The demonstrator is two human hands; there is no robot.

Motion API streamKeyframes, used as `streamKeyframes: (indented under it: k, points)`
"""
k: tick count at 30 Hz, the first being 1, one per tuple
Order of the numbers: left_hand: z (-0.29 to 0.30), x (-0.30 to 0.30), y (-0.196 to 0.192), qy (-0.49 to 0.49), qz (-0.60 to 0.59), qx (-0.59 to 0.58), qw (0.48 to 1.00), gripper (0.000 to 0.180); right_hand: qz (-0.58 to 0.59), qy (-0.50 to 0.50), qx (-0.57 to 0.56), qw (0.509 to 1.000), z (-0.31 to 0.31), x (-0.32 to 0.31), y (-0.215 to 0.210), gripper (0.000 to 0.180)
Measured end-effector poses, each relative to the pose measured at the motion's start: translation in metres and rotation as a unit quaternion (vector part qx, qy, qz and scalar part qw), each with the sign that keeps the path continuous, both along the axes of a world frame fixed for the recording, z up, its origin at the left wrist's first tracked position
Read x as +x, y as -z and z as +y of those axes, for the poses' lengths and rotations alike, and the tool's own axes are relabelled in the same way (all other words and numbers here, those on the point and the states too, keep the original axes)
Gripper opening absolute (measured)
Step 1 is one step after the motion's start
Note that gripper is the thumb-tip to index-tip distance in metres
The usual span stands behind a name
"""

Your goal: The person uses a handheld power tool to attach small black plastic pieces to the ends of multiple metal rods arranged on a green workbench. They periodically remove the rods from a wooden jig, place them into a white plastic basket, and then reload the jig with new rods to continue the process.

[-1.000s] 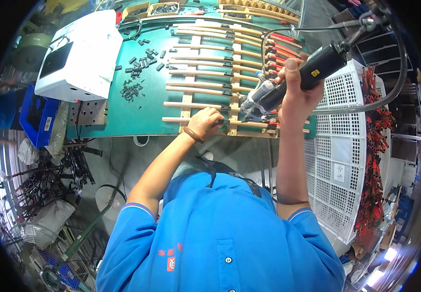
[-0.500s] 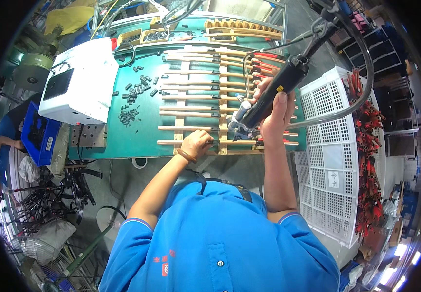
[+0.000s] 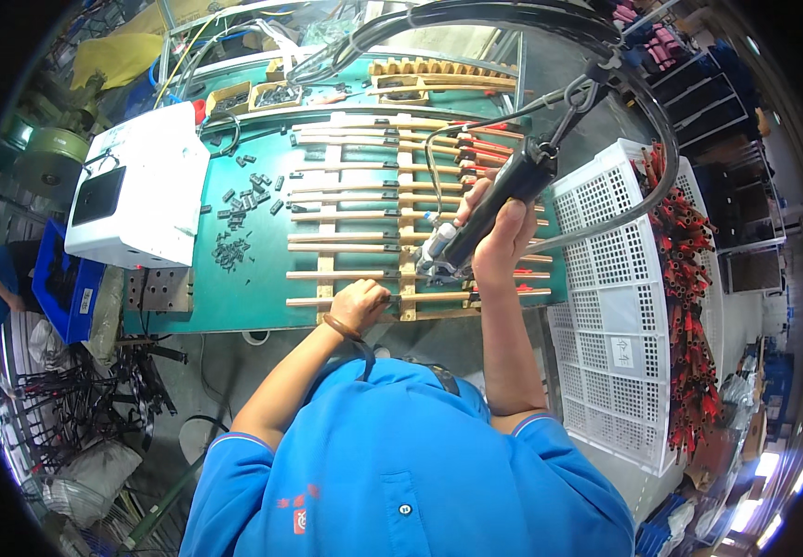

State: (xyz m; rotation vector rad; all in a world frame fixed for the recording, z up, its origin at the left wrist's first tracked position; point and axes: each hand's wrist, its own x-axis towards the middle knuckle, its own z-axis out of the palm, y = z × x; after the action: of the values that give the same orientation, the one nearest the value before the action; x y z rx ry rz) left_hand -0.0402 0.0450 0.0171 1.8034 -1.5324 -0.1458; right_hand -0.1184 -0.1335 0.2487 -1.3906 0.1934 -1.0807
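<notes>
My right hand [image 3: 503,243] grips a black cylindrical power tool [image 3: 505,197] hanging from above. Its silver lower end [image 3: 437,252] slants down over the second-nearest tan tube [image 3: 350,275], by the right wooden rail. My left hand [image 3: 360,304], with a brown bangle at the wrist, is closed over the nearest tube [image 3: 308,302], fingertips at a small black block that they partly hide. Several such tubes lie side by side across two wooden rails [image 3: 328,206]. Most carry black blocks, and red parts [image 3: 480,153] show at their right ends.
Loose black blocks [image 3: 248,200] and a pile of small dark pieces [image 3: 231,252] lie on the green table [image 3: 169,311]. A white machine [image 3: 146,190] stands left, beside a blue bin [image 3: 67,288]. On the right is a white crate [image 3: 606,316] beside red-ended tubes [image 3: 689,306]. Hoses arch overhead.
The view has shifted, so the table sits lower and further left in it. Both hands keep their grips; the tool's tip stays near the right rail.
</notes>
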Motion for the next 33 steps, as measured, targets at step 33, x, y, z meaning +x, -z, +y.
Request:
streamKeyframes:
  k: [33]
  points:
    - [-0.038, 0.02, -0.001, -0.06, 0.067, 0.035, 0.995, 0.019, 0.057, 0.073, 0.005, 0.996, 0.024, 0.021, 0.057, 0.047]
